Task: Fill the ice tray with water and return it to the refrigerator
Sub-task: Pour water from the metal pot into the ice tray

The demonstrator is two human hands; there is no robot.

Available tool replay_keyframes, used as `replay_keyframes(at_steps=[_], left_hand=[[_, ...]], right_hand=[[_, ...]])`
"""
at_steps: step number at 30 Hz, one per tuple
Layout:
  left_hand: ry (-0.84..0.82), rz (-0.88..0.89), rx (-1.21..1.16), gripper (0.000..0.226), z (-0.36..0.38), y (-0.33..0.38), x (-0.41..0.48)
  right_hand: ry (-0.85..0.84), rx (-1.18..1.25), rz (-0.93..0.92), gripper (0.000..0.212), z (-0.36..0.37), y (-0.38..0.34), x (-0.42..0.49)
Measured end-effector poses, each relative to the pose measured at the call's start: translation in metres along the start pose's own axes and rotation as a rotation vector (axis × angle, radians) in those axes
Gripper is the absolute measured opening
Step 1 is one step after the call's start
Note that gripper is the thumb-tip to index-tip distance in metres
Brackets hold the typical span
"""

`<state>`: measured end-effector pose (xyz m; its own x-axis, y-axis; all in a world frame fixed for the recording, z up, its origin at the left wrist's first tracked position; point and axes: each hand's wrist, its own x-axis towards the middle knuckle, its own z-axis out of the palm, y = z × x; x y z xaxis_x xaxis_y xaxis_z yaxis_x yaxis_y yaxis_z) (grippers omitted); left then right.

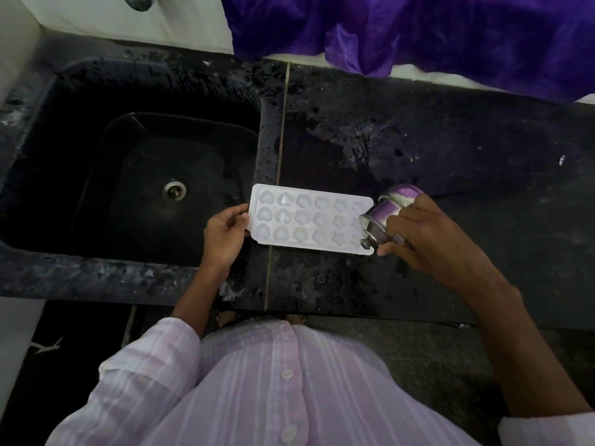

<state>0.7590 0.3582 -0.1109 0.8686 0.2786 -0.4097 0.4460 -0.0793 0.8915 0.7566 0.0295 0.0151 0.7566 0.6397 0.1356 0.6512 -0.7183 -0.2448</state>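
On the dark worktop [450,140] beside the sink [96,156], the ice tray [309,218] lies flat. The left hand [225,238] pinches its edge; the right hand [428,236] grips a tilted steel cup [383,210]. Pour slowly, moving cell to cell.

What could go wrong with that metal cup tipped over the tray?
The steel cup in the right hand tilts over only the right end of the white plastic ice tray, so water may overflow onto the black counter. The left hand pinches just the tray's left edge; lifted that way, a full tray could tip and spill.
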Motion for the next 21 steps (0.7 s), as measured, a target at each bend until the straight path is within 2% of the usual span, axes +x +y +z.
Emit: replay_keyframes(at_steps=[8, 21], left_hand=[[0.011, 0.006, 0.003, 0.028, 0.0011, 0.0, -0.0013], [0.03, 0.008, -0.026, 0.03, 0.0029, 0.0006, -0.0046]], right_hand=[[-0.008, -0.03, -0.023, 0.041, 0.0032, -0.0002, 0.0002], [-0.016, -0.006, -0.003, 0.043, 0.004, -0.0018, 0.0019]])
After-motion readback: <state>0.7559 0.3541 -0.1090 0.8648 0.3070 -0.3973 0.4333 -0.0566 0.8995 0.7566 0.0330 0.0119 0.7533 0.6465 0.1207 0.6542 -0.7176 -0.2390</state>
